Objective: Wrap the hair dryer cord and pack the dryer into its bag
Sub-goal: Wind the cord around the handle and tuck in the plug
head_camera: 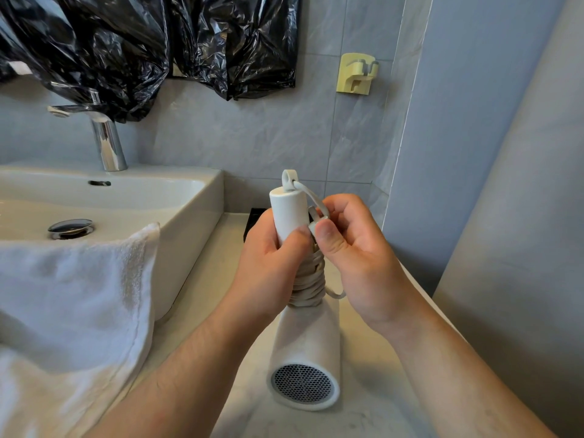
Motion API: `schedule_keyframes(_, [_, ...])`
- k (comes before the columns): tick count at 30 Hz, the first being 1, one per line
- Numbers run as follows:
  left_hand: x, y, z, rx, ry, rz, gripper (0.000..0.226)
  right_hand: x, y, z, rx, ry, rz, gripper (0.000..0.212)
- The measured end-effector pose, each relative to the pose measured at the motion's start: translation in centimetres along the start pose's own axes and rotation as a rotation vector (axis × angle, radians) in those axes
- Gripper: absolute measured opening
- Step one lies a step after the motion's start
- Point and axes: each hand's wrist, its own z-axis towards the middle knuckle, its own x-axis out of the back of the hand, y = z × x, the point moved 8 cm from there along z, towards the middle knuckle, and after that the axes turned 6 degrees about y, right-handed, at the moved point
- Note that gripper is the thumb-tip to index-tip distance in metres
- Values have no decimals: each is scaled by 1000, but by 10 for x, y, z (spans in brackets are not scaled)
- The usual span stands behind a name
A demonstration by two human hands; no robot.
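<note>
Head view: the white hair dryer [305, 343] is held more or less upright in the middle, just right of the sink [196, 197]. Its handle [289, 213] points up and away, and the mesh end faces the near side, low over the pale counter [221, 311]. Whether it's actually resting on the counter can't be told.

The cord [308, 279] is wound in tight turns round the lower part of the handle, with a small bit sticking out to the right. The handle is gripped by the left hand [271, 257], fingers curled round it and thumb pressed across the front. A small pale piece right beside the handle is pinched by the right hand [357, 254] between thumb and curled fingers; whether that's the plug can't be made out. A strand runs up from there to the hanging loop [289, 178] at the handle's tip.

A white towel [79, 295] is draped over the sink's near edge on the left, a chrome tap [106, 140] sits at the far side, black plastic [126, 42] is hung above, and a yellow hook [355, 72] is stuck to the tiles far right.
</note>
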Motion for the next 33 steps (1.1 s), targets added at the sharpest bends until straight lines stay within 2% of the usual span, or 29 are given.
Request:
schedule_keyframes(5, [-3,3,-2,-21,-75,-84,47,3,3,2,-78,44,187,14])
schedule_keyframes(16, [-10,3,-5,7,-101,-106,39,6,7,2,-247,56,562,11])
schedule_keyframes(21, [-8,3,-5,0,-90,-156,46,3,8,1,-282,63,580,28])
schedule_keyframes(26, [-3,2,-2,-18,-33,-109,34,3,9,2,-312,30,542,21])
schedule_keyframes(28, [-2,1,-2,-12,-44,-124,37,5,10,2,-330,30,560,12])
schedule_keyframes(33, [-5,2,-3,-1,-72,-118,48,3,8,1,-375,-5,596,16])
